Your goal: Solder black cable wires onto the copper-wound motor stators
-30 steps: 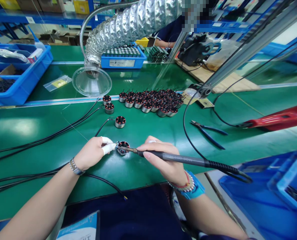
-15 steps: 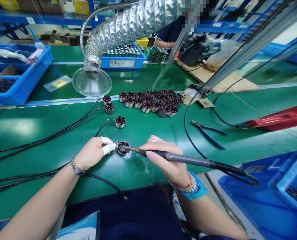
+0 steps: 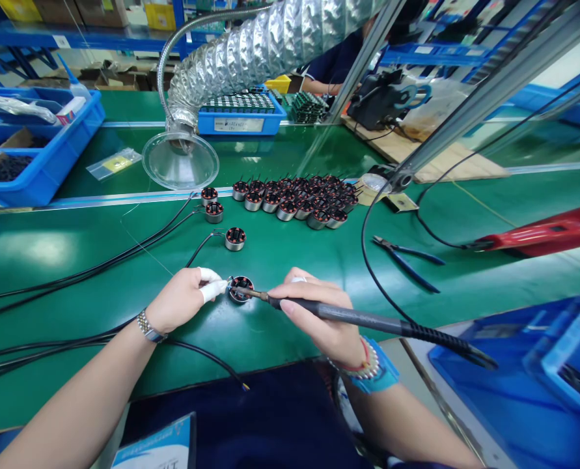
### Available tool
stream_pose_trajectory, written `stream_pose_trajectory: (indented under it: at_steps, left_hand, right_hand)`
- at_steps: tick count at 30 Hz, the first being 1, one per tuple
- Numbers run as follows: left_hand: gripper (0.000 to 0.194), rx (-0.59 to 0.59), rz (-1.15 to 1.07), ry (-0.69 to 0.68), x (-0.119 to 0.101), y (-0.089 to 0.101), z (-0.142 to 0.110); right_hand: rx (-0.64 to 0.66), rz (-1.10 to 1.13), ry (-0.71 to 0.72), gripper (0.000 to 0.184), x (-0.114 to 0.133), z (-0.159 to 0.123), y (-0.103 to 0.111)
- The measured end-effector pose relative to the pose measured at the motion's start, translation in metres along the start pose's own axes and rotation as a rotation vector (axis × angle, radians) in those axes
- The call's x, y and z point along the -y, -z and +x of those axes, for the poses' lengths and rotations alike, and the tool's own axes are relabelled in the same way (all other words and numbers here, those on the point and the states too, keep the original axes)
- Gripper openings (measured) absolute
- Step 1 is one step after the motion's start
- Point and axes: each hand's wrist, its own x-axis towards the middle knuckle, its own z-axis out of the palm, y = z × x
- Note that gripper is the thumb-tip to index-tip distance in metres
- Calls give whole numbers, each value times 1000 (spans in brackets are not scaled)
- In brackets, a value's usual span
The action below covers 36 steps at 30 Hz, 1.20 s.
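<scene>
In my right hand (image 3: 321,319) is a soldering iron (image 3: 348,315), gripped like a pen. Its tip reaches over the near motor stator (image 3: 241,290), a round metal ring with copper windings, at the side facing my left hand. My left hand (image 3: 187,293), with white covers on thumb and forefinger, pinches thin wire ends at the left rim of that stator. A black cable runs under the left wrist. Just beyond stands another stator (image 3: 235,239) with a cable attached, and two more (image 3: 214,212) sit farther back with cables.
Many loose stators (image 3: 294,197) are grouped at mid-table. Above them hangs a fume extractor hood (image 3: 180,161). Cutting pliers (image 3: 407,260) and a red tool (image 3: 548,231) lie right. A blue bin (image 3: 60,156) stands left; a loose cable (image 3: 206,355) lies near me. A person sits across the table.
The iron and my right hand shifted slightly right, then back left. Thin smoke near the stator half a second ago has faded. My left hand keeps its place.
</scene>
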Motion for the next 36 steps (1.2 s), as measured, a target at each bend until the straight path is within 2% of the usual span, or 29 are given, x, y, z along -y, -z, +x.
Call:
stream_pose_trajectory:
  at_steps: [8, 15, 36]
  left_hand:
    - [34, 4, 13, 6, 0, 1, 0]
    - [34, 1, -7, 2, -1, 0, -1]
    - [34, -6, 0, 10, -2, 0, -1]
  right_hand:
    - [7, -83, 96, 18, 7, 1, 0]
    - [-31, -103, 72, 19, 11, 2, 8]
    - [-54, -78, 39, 19, 8, -2, 14]
